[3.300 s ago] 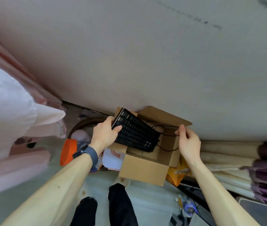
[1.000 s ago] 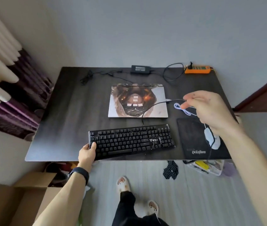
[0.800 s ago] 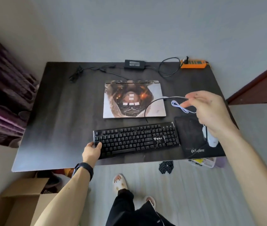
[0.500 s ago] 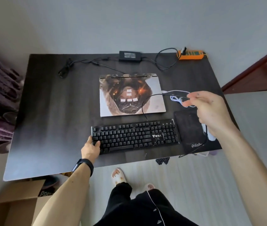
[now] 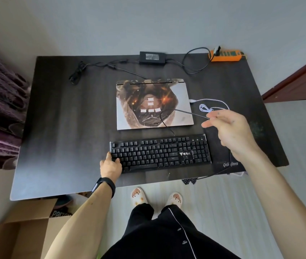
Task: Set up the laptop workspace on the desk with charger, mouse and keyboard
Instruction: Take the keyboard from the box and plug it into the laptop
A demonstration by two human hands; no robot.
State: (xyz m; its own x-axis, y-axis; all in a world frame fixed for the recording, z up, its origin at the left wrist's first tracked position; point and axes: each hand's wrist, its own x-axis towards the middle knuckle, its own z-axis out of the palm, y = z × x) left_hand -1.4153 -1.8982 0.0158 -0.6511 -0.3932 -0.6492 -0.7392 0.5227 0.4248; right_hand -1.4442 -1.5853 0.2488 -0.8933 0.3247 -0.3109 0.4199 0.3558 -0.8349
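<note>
**Q:** Under the left hand (image 5: 110, 166), what is being held, and how?

**R:** Its fingers are curled over the near-left corner of the black keyboard (image 5: 160, 153), thumb on the keys, pinning it flat on the desk (image 5: 64, 128) just in front of the closed laptop (image 5: 153, 104).

**Q:** And the right hand (image 5: 228, 130)?

**R:** Thumb and forefinger pinch the keyboard cable (image 5: 185, 112) above the mouse pad (image 5: 221, 161); the other fingers are spread loose. From the pinch the cable runs left across the laptop lid, then loops back to the keyboard's rear edge.

**Q:** How will that cable behave?

**R:** Likely limp and light, with some springy coil memory, so it may drag across the lid. Better to grip near the plug end, which I can't see from here. The keyboard looks rigid and fairly heavy; holding an end is enough to slide it.

**Q:** The charger?

**R:** The charger brick (image 5: 153, 57) lies beyond both hands, at the desk's far edge.
</note>
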